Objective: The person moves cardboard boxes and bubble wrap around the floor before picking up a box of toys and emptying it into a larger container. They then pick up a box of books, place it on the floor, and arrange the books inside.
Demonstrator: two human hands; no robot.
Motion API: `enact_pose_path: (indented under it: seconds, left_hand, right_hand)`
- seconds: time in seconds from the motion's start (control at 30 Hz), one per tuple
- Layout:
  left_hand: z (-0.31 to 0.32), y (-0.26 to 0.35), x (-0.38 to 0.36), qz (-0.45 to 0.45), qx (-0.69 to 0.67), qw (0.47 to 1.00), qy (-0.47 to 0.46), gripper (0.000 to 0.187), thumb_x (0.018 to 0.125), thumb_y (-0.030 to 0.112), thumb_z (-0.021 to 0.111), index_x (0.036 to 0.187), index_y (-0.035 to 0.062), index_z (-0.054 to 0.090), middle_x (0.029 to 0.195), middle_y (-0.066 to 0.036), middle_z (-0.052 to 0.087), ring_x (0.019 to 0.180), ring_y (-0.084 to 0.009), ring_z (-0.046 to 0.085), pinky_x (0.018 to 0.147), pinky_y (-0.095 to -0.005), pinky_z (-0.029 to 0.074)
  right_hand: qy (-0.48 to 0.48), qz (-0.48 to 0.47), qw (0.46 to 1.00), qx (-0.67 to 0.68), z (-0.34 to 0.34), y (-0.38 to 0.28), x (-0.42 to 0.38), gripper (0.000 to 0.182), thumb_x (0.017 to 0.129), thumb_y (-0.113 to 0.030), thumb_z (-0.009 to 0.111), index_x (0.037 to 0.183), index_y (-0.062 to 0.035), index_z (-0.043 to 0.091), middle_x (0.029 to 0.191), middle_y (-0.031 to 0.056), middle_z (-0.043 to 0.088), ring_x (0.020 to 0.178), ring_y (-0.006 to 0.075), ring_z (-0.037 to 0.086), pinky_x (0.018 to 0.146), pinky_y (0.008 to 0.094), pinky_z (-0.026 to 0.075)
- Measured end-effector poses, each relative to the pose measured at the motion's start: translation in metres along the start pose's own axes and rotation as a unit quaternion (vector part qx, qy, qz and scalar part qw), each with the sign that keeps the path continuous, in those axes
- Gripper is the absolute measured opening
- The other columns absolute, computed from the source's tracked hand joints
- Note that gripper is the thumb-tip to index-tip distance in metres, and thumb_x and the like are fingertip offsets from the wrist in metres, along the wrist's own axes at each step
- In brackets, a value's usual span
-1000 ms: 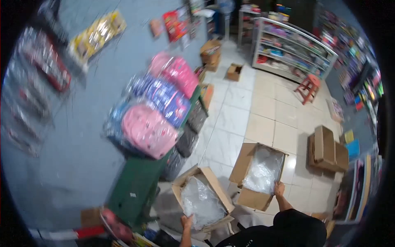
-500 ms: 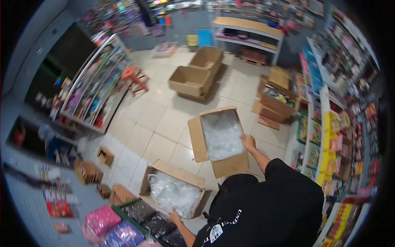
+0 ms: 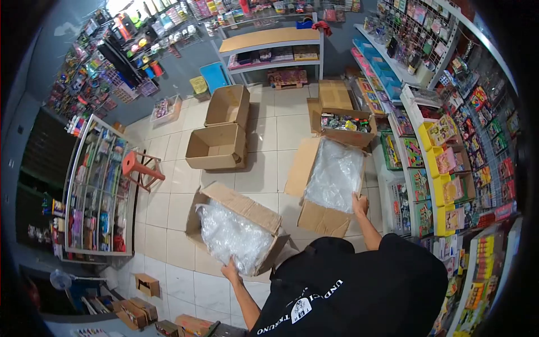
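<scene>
Two open cardboard boxes filled with clear plastic wrap are held up over the tiled floor. My left hand [image 3: 231, 271] grips the near edge of the left box [image 3: 247, 203], its fingers against the plastic wrap [image 3: 231, 233]. The right box [image 3: 325, 219] is tilted, its flaps folded outward, and my right hand [image 3: 360, 204] grips its right side near the lower corner. Clear wrap [image 3: 335, 175] fills the right box too. The undersides of both boxes are hidden.
Beyond stand two empty cardboard boxes [image 3: 216, 147], with a red stool [image 3: 130, 164] to their left. A box of small packets [image 3: 343, 135] stands ahead on the right. Shelves [image 3: 415, 168] line the right side, and a glass display case [image 3: 98, 191] stands at left.
The view has turned to the right. Both boxes are still in my hands; the right one now appears farther right, nearer the box of small packets.
</scene>
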State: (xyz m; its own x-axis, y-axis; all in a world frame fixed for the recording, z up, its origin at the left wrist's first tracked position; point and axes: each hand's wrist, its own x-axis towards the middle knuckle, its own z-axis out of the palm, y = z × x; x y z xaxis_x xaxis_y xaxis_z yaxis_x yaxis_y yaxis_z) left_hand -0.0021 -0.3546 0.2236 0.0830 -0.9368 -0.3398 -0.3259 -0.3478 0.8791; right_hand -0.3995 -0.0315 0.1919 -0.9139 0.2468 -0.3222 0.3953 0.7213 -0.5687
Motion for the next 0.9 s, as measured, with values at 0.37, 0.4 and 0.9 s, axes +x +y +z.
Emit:
enact_pose_path:
  seconds: [0.37, 0.4, 0.9]
  left_hand:
    - [0.133, 0.12, 0.202, 0.108, 0.11, 0.973, -0.172, 0.034, 0.071, 0.02, 0.069, 0.085, -0.0109, 0.061, 0.074, -0.013, 0.063, 0.062, -0.0184, 0.054, 0.06, -0.0347, 0.044]
    - [0.152, 0.133, 0.213, 0.106, 0.111, 0.969, -0.194, 0.035, 0.071, 0.021, 0.069, 0.083, -0.0111, 0.061, 0.071, -0.013, 0.063, 0.061, -0.0175, 0.053, 0.058, -0.0351, 0.043]
    - [0.544, 0.264, 0.26, 0.177, 0.129, 0.903, -0.369, 0.042, 0.07, 0.029, 0.067, 0.089, -0.0069, 0.062, 0.075, -0.009, 0.061, 0.066, -0.0149, 0.052, 0.059, -0.0329, 0.043]
  right_hand:
    - [0.122, 0.183, 0.966, 0.134, 0.044, -0.039, 0.014, 0.049, 0.076, -0.04, 0.059, 0.089, 0.0076, 0.061, 0.09, 0.0236, 0.062, 0.083, 0.0364, 0.06, 0.074, 0.0415, 0.045]
    - [0.141, 0.189, 0.96, 0.151, 0.043, -0.045, 0.015, 0.049, 0.076, -0.039, 0.059, 0.089, 0.0079, 0.061, 0.09, 0.0234, 0.062, 0.084, 0.0358, 0.059, 0.074, 0.0408, 0.045]
    - [0.273, 0.28, 0.87, 0.301, 0.061, -0.1, 0.139, 0.047, 0.078, -0.038, 0.058, 0.088, 0.0075, 0.061, 0.086, 0.0193, 0.062, 0.078, 0.0309, 0.057, 0.07, 0.0383, 0.043]
